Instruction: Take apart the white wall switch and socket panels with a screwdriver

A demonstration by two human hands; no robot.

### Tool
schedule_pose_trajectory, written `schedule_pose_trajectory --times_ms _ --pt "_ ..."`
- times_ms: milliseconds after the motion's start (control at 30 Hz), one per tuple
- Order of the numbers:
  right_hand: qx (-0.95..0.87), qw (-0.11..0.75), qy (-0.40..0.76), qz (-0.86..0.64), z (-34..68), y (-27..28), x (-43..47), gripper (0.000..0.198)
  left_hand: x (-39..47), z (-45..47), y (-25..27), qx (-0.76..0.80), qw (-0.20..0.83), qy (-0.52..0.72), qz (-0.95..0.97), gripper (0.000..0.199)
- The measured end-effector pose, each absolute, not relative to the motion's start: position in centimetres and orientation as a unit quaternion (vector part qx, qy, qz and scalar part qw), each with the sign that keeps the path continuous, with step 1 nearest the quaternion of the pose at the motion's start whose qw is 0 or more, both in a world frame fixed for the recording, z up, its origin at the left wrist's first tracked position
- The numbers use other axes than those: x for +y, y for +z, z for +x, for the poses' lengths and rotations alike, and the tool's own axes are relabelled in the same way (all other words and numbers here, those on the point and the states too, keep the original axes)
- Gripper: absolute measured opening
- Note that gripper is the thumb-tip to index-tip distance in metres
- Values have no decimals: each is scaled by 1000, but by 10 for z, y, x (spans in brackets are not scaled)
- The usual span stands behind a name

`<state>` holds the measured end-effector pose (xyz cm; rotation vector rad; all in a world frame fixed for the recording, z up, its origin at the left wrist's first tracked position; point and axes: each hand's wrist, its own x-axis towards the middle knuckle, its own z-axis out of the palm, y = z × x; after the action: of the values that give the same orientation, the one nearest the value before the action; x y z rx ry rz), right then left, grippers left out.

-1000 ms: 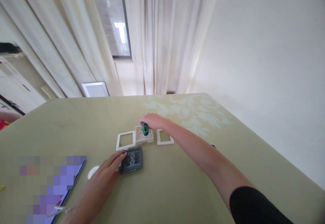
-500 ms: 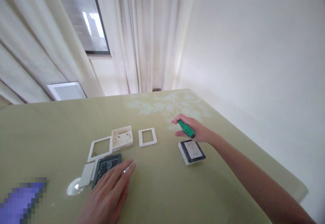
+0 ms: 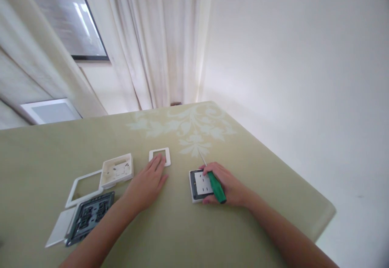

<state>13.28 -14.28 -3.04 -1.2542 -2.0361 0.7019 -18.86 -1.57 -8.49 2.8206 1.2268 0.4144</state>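
My right hand [image 3: 228, 186] grips a green-handled screwdriver [image 3: 216, 187], its thin shaft pointing away over the table. The same hand rests against a white wall socket with a dark rim [image 3: 199, 185] lying face up. My left hand [image 3: 147, 183] lies flat with fingers apart, fingertips on a small white frame [image 3: 160, 155]. Left of it sit a white back box [image 3: 117, 170], a larger white frame [image 3: 83, 181] and a dark socket module [image 3: 90, 217].
A pale green tablecloth with a white flower pattern [image 3: 188, 126] covers the table. The table's right edge [image 3: 322, 219] drops off near a white wall. Cream curtains [image 3: 158, 41] and a window hang behind. A white flat plate [image 3: 59, 227] lies at the left.
The view has swung right. My right hand came down with the screwdriver onto the white socket. My left hand left the dark module and moved forward to the small white frame.
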Motion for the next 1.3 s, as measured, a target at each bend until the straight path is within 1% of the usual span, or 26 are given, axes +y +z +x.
schedule_pose_trajectory --times_ms 133,233,267,300,333,367,400,467,533,600,633,700,733,767,833,933,1033,1200,1300 --pt "-778 323 285 -458 112 -37 -141 71 -12 -170 -75 387 35 155 908 57" --pt "-773 350 308 -431 101 -45 -142 72 -48 -164 -63 374 62 179 908 57" --pt "-773 357 322 -414 99 -49 -143 74 -65 -165 -61 360 106 199 905 58" --pt "-775 361 334 -398 99 -53 -143 76 -83 -167 -61 342 150 209 904 67" --pt "-778 363 342 -383 100 -56 -143 79 -100 -171 -61 319 182 212 906 80" --pt "-782 369 339 -372 102 -58 -143 82 -115 -176 -62 318 200 210 903 85" --pt "-786 378 325 -366 105 -58 -142 84 -127 -183 -65 322 208 210 899 85" --pt "-787 409 278 -367 108 -50 -138 87 -142 -201 -70 339 201 223 892 85" --pt "-778 438 255 -371 104 -32 -131 85 -149 -221 -74 364 174 237 884 83" --pt "-756 479 267 -359 88 -9 -121 71 -154 -239 -75 404 153 249 867 77" --pt "-738 503 303 -333 74 3 -116 61 -157 -246 -75 424 147 255 857 75" --pt "-643 571 428 -279 40 25 -106 36 -162 -255 -74 446 137 263 844 75" --pt "-590 589 495 -245 21 33 -101 28 -165 -258 -74 446 129 262 846 77" --pt "-546 603 547 -197 2 39 -98 26 -166 -260 -74 438 120 258 853 80" --pt "-488 620 599 -137 -30 45 -92 26 -168 -262 -74 422 104 251 865 84" --pt "-483 617 615 -88 -58 41 -88 32 -167 -264 -75 414 99 251 869 82" --pt "-482 609 622 -97 -61 32 -86 35 -166 -265 -74 411 108 244 872 79" --pt "-441 635 627 -96 -56 27 -83 34 -168 -267 -70 412 124 237 871 78" --pt "-449 625 631 -100 -56 26 -80 36 -168 -267 -68 412 127 229 873 79"
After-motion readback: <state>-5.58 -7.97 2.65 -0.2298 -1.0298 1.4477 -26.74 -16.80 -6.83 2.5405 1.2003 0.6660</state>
